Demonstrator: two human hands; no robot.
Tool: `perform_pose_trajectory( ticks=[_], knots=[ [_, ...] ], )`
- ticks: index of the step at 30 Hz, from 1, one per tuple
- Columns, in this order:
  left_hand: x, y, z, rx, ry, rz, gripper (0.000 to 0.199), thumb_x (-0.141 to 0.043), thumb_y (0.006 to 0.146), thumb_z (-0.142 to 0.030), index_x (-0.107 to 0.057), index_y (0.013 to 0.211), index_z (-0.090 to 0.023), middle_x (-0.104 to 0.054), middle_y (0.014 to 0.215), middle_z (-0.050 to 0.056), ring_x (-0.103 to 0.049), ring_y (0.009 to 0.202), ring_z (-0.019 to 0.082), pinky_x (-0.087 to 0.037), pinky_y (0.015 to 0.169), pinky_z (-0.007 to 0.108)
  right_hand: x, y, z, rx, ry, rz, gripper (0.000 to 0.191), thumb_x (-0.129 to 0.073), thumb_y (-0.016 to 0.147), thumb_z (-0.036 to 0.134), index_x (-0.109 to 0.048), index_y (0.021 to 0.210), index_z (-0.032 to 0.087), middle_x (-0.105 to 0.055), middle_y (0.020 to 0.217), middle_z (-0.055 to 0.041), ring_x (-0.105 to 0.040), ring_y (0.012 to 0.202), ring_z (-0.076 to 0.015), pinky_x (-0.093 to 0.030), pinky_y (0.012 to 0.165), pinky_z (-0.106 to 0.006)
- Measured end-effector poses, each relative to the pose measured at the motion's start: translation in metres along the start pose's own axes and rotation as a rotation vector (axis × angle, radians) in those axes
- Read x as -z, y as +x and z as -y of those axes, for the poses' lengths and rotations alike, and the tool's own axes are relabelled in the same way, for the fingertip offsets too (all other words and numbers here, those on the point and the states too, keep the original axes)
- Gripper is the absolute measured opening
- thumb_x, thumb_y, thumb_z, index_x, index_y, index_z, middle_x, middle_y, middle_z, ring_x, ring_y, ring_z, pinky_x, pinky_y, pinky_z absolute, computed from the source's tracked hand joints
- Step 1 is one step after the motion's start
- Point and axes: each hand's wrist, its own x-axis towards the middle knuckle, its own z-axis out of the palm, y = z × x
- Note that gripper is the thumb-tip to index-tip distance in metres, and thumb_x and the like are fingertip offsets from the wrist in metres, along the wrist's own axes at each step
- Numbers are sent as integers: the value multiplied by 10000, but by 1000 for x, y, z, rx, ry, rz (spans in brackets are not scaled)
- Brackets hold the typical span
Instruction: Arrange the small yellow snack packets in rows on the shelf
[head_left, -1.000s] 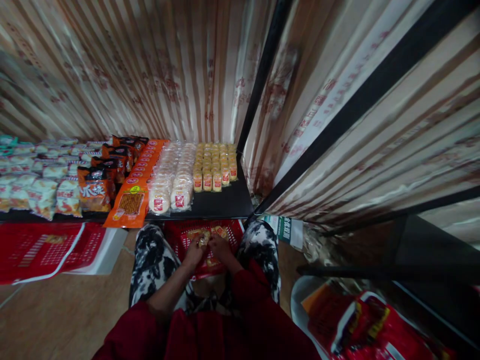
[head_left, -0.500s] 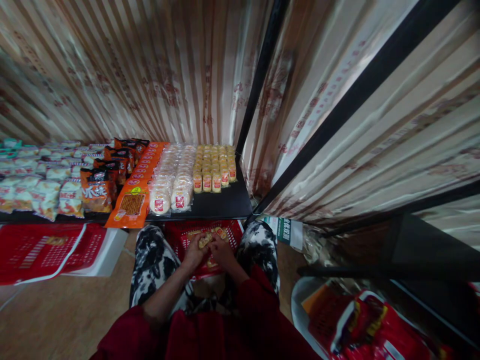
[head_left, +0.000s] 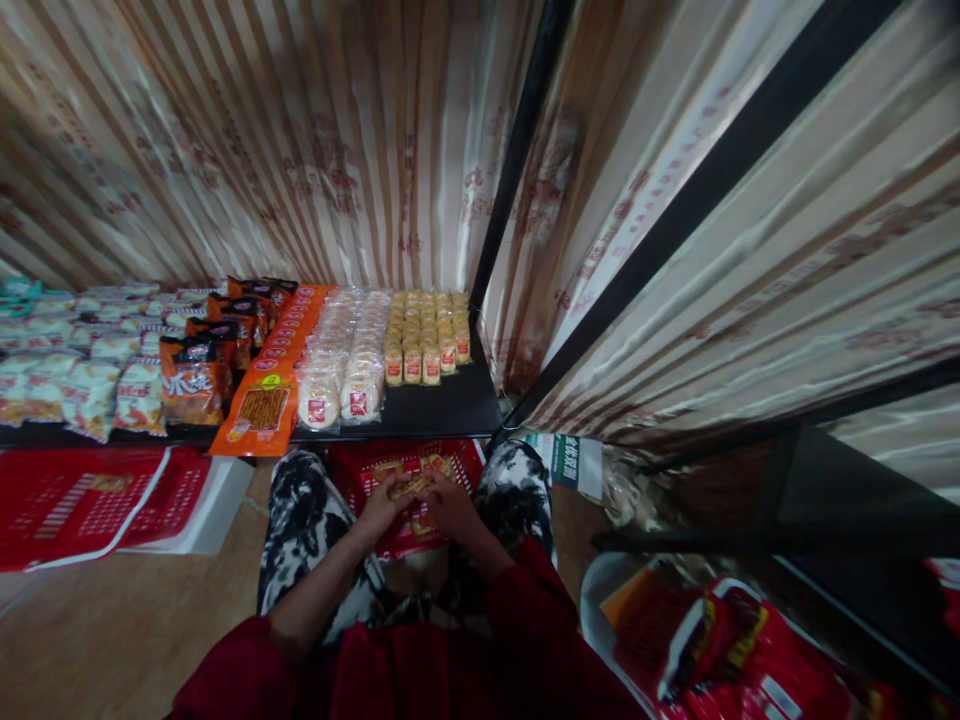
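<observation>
Between my knees, a small yellow snack packet [head_left: 409, 487] is held in both hands above a red basket [head_left: 469, 458]. My left hand [head_left: 381, 508] closes on its left end, and my right hand [head_left: 450, 505] grips its right end. More yellow packets [head_left: 437, 465] lie in the basket around my hands. On the black shelf [head_left: 442, 408] ahead, similar yellow packets [head_left: 412, 365] stand in rows at the right end. Beside them are rows of clear-wrapped round white crackers [head_left: 319, 402] with red labels.
An orange snack strip [head_left: 259, 412], black-and-orange bags [head_left: 193, 380] and white bags [head_left: 82, 395] fill the shelf's left. Another red basket [head_left: 180, 500] sits on the floor at left. Black frame posts [head_left: 517, 170] rise before the curtain. Red packages [head_left: 765, 650] lie at lower right.
The packet has tilted slightly in my hands, and my right hand has shifted a little over it. The shelf goods have not moved.
</observation>
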Motion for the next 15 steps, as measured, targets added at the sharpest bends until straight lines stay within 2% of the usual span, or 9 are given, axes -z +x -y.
perform_pose_trajectory(
  ticks=[3, 7, 9, 15],
  knots=[
    [3, -3, -2, 79, -84, 57, 384, -711, 597, -293, -557, 924, -162, -655, 810, 23, -601, 619, 125, -457, 605, 252, 4, -2, 2, -5, -5, 22, 416, -419, 790, 103, -564, 1179, 97, -711, 882, -88, -645, 805, -160, -452, 753, -234],
    [6, -4, -3, 117, -97, 68, 335, -669, 647, -273, -553, 936, -149, -645, 701, 3, -572, 517, 99, -437, 536, 221, 7, -4, 4, 30, -60, 1, 354, -435, 768, 104, -634, 1060, 113, -703, 847, -81, -631, 772, -162, -437, 729, -234],
    [8, -4, -4, 126, -88, 76, 307, -638, 672, -257, -552, 943, -141, -632, 644, -3, -573, 497, 102, -430, 513, 212, 8, -4, 4, 37, -62, -10, 386, -446, 754, 102, -619, 1098, 112, -699, 811, -69, -622, 747, -156, -433, 710, -230],
    [8, -8, -12, 174, -158, 117, 236, -583, 718, -261, -549, 926, -155, -645, 731, 14, -595, 501, 106, -413, 467, 203, 13, -2, 2, 23, -45, -23, 419, -474, 727, 109, -617, 1119, 142, -688, 736, -31, -594, 664, -139, -424, 669, -221]
  ],
)
